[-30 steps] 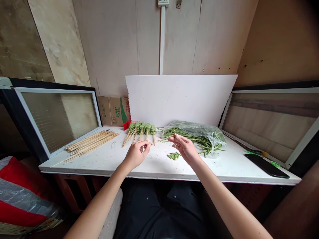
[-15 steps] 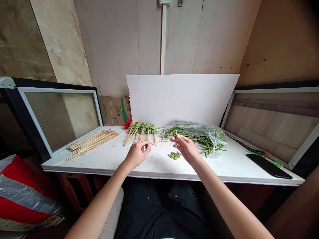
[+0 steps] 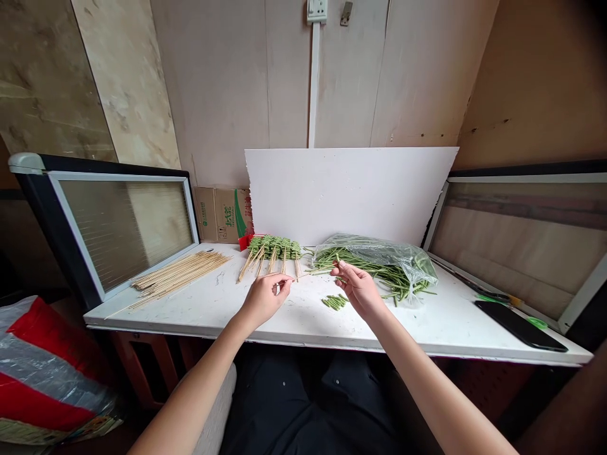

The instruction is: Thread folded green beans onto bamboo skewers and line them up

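My left hand (image 3: 269, 297) pinches one end of a thin bamboo skewer (image 3: 306, 274) that runs right toward my other hand. In my right hand (image 3: 358, 289), thumb and fingers close on a short piece of green bean (image 3: 337, 259) at the skewer's far end. Whether the tip has pierced the bean, I cannot tell. Below the right hand lies a small group of cut bean pieces (image 3: 334, 302). Long green beans (image 3: 370, 268) spill out of a clear plastic bag (image 3: 403, 256) just behind it. Filled bean skewers (image 3: 274, 246) are stacked behind my left hand.
Loose bamboo skewers (image 3: 183, 275) lie in a pile at the left of the white table (image 3: 265, 330). A black phone (image 3: 520, 325) rests near the right edge. Behind stand a cardboard box (image 3: 222, 215) and a white board (image 3: 351, 193); framed glass panels (image 3: 128, 221) flank the table.
The camera view has tilted slightly up, so everything sits a little lower. Both hands keep their hold on the skewer and the bean piece, with hardly any other movement.
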### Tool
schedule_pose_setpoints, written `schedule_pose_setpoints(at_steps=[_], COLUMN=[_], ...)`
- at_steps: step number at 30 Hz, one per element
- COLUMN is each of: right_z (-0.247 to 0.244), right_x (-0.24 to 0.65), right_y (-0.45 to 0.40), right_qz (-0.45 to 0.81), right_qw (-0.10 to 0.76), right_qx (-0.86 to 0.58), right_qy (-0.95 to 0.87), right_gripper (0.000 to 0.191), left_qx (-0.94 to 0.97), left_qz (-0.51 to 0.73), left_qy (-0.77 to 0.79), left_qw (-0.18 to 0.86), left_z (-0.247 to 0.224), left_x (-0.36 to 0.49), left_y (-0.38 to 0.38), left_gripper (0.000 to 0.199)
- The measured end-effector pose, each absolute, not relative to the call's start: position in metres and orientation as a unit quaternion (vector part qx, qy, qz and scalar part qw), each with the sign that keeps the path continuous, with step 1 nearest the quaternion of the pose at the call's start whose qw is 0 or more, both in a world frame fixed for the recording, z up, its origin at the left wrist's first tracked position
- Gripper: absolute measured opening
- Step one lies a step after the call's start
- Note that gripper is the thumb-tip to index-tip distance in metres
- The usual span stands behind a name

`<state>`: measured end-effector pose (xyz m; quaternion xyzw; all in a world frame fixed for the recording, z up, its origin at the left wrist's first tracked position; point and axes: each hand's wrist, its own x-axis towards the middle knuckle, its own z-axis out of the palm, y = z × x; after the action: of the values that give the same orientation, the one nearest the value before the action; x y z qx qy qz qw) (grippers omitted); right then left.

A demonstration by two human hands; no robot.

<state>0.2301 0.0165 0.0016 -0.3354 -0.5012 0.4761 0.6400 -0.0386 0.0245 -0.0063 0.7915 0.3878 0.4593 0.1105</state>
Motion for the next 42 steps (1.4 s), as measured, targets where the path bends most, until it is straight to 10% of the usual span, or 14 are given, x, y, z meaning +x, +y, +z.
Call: schedule_pose_setpoints(at_steps=[28, 42], right_z=[-0.004, -0.003], right_x=[0.234, 0.238], right_y=[0.028, 0.029], right_qz=[0.378, 0.36], right_qw=[0.706, 0.731], right_qx=[-0.382, -0.381], right_qy=[-0.461, -0.438], right_gripper=[0.038, 0.039], left_qx=[0.77, 0.817], left_qz=[0.459, 0.393], left_qy=[0.384, 0.422], left_qw=[0.222, 0.027], left_z=[-0.009, -0.004], left_x=[-0.044, -0.047], left_y=[0.03, 0.025], left_gripper=[0.03, 0.029])
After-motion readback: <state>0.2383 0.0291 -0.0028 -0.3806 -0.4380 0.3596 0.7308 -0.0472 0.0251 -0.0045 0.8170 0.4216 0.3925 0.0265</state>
